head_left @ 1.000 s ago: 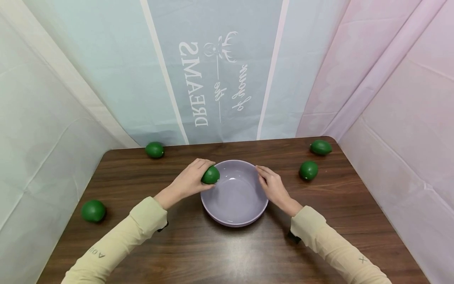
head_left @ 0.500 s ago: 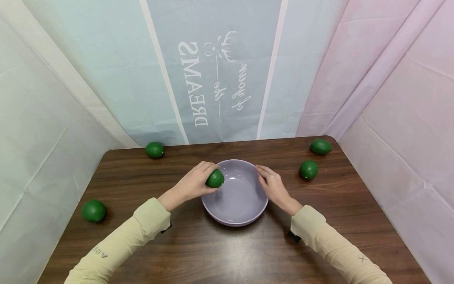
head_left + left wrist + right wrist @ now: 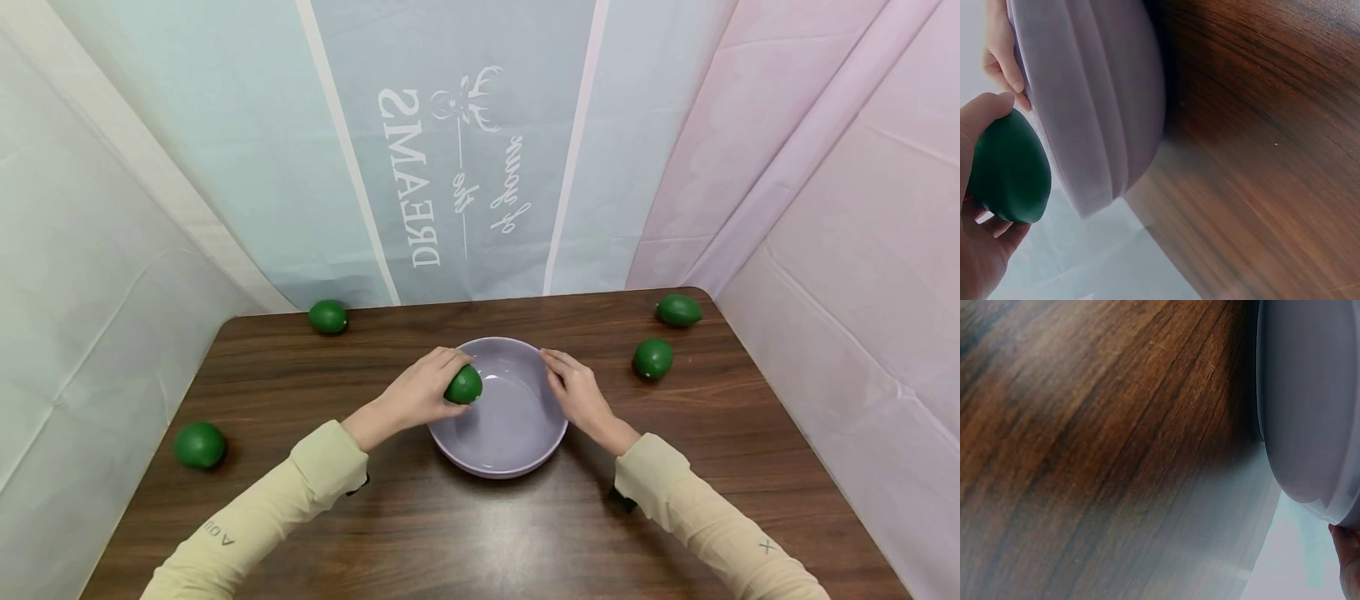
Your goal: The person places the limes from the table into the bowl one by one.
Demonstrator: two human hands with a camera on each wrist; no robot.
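Note:
My left hand (image 3: 422,392) holds a green lime (image 3: 465,387) over the left side of a round lilac bowl (image 3: 504,429). In the left wrist view the lime (image 3: 1013,169) sits between thumb and fingers, beside the outer wall of the bowl (image 3: 1091,94). At the bowl's right rim, my right hand (image 3: 582,400) grips the edge, thumb on the inner side. The right wrist view catches only a finger (image 3: 1346,553) of it against the rim. The bowl's visible inside holds nothing.
More limes lie around the brown wooden table (image 3: 495,542): one lime (image 3: 199,445) at left, another lime (image 3: 327,317) at back left, and a pair at right, the nearer lime (image 3: 653,359) and farther lime (image 3: 678,311). Printed cloth (image 3: 465,167) hangs behind the table.
My left hand has carried the lime a little rightward and nearer to me, farther over the bowl. The right hand and the bowl stay almost in place.

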